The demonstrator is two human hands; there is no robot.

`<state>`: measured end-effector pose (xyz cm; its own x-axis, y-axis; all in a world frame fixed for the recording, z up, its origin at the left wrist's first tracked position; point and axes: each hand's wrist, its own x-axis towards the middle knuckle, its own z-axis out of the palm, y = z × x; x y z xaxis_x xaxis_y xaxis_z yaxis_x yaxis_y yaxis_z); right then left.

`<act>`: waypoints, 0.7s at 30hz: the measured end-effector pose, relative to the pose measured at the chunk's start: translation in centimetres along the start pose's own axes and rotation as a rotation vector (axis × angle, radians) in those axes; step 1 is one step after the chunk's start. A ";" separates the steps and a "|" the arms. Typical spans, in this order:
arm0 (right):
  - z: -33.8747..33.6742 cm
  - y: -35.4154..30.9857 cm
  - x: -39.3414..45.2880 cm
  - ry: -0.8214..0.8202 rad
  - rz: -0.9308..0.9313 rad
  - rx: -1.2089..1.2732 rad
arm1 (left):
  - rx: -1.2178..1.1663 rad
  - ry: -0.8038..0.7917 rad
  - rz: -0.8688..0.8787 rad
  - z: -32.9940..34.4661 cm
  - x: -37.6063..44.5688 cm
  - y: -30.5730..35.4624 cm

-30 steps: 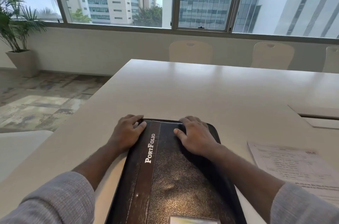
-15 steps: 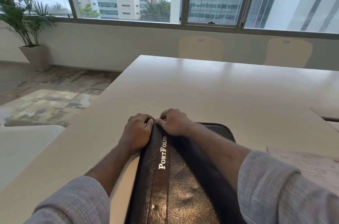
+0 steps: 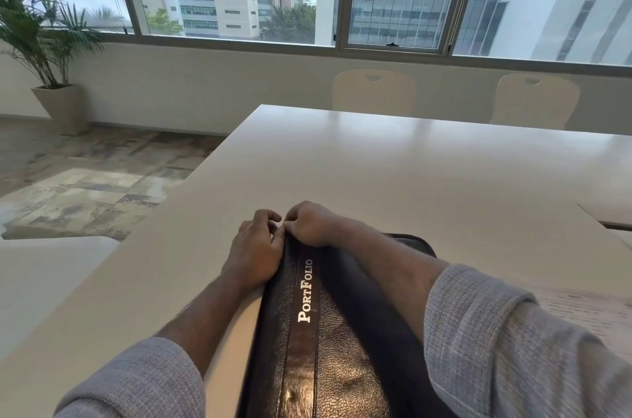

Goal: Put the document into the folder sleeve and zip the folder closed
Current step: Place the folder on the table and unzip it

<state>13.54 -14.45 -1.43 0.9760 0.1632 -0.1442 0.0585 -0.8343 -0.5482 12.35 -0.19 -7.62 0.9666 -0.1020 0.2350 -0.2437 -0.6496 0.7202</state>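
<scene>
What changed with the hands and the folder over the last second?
The right hand slid left along the folder's far edge to meet the left hand at the far left corner, fingers curled there. The folder stayed closed on the table; the document stayed beside it.

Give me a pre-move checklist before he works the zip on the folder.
1. Folder flat on table: ok.
2. Left hand bracing the folder's far left corner: ok.
3. Right hand at the same corner, fingertips meeting the left's: ok.
4. Grip on the zip pull: cannot tell, hidden under the fingers.
5. Document in the sleeve: not ok, a sheet lies on the table to the right.
6. Table ahead clear: ok.
</scene>
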 end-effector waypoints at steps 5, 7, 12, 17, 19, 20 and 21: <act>-0.3 0.5 0.6 0.037 0.036 0.009 | 0.035 -0.005 0.029 0.1 0.0 0.1; -0.4 0.4 0.8 0.064 0.081 0.089 | 0.048 -0.006 0.035 0.1 0.0 0.2; 0.3 -0.4 1.0 0.121 0.127 0.262 | 0.044 -0.018 0.021 0.1 0.0 0.2; 0.4 -1.4 1.3 0.101 0.232 0.311 | -0.014 -0.033 0.008 0.1 0.0 -0.2; 0.2 -1.8 1.6 0.101 0.256 0.261 | -0.025 -0.027 0.004 0.1 0.2 -0.3; 0.0 -2.0 1.8 0.093 0.265 0.226 | -0.027 -0.023 0.004 0.1 0.2 -0.4; -0.3 -2.3 1.9 0.071 0.272 0.178 | -0.029 -0.022 0.003 0.2 0.2 -0.4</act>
<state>15.29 -12.38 -0.23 0.9633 -0.0952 -0.2510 -0.2379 -0.7360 -0.6338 12.68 -0.06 -7.96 0.9672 -0.1211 0.2232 -0.2488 -0.6269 0.7383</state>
